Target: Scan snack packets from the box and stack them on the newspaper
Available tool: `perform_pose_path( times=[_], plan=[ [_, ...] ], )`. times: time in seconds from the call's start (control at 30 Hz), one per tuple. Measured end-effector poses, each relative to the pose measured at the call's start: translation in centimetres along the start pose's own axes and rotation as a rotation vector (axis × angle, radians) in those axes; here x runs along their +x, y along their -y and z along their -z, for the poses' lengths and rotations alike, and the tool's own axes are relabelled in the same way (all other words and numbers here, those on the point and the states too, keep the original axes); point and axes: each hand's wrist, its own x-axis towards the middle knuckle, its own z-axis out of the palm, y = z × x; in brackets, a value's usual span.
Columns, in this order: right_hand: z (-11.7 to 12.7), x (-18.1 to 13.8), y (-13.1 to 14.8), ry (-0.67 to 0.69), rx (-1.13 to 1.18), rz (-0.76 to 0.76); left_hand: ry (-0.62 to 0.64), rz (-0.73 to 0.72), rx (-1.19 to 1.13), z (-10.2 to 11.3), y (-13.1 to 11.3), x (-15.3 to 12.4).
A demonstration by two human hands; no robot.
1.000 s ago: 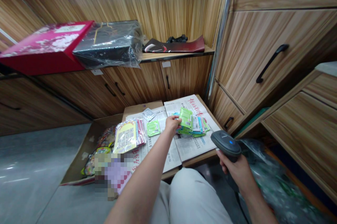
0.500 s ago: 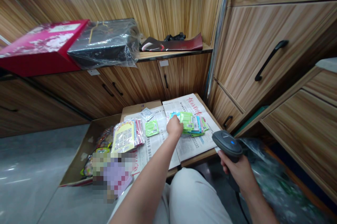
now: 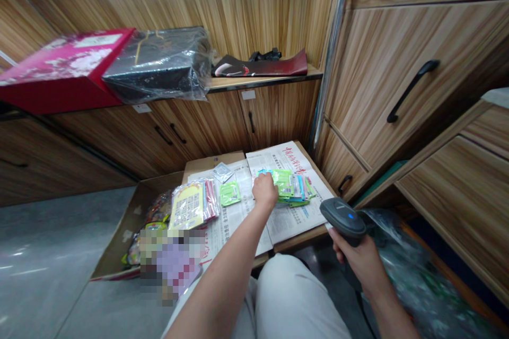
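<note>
My left hand [image 3: 265,190] reaches out over the newspaper [image 3: 294,218] spread on a low cardboard surface. Its fingers are curled onto the left edge of a pile of green and blue packets [image 3: 295,189], on the top green packet. My right hand [image 3: 360,262] is closed round the handle of a dark grey barcode scanner [image 3: 342,217] with a blue light, held to the right of my knee. A single green packet [image 3: 230,193] lies left of my left hand. Further left is a stack of yellow and pink packets [image 3: 193,203].
An open cardboard box [image 3: 119,238] with colourful packets stands on the floor at left. A red box [image 3: 59,71] and a plastic-wrapped black box [image 3: 159,66] overhang a shelf above. Wooden drawers [image 3: 413,89] close in the right side, with a clear plastic bag [image 3: 417,286] below.
My left hand held a green packet raised above the pile; it has lowered the packet flat onto the pile and stays at its left edge. The scanner hand has barely moved.
</note>
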Motion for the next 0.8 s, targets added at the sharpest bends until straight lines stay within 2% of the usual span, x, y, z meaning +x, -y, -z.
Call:
perform_pose_path(
  times=[0.13,0.23,0.3,0.4,0.5,0.6,0.7,0.8],
  plan=[
    [0.0,-0.2,0.2,0.018,0.034,-0.027,-0.022,0.001,-0.037,0.2,0.1,-0.1],
    [0.0,-0.2,-0.1,0.020,0.028,-0.063,-0.080,0.015,-0.049,0.6,1.2,0.3],
    [0.0,-0.2,-0.4,0.033,-0.002,-0.075,-0.126,0.066,-0.047,1.0,2.7,0.7],
    [0.0,-0.2,-0.8,0.052,-0.036,-0.073,-0.155,0.196,-0.002,1.1,6.3,1.5],
    [-0.3,-0.2,-1.0,0.049,-0.052,-0.074,-0.119,0.338,0.073,0.6,10.2,1.9],
    [-0.5,0.0,-1.3,0.045,-0.063,-0.076,-0.021,0.430,0.093,-0.2,12.7,2.2],
    [-0.7,0.0,-1.4,0.059,-0.077,-0.075,0.040,0.438,0.089,-0.8,13.4,2.4],
    [-0.9,-0.1,-1.3,0.066,-0.096,-0.075,0.030,0.473,0.086,-0.9,13.0,2.5]
  ],
)
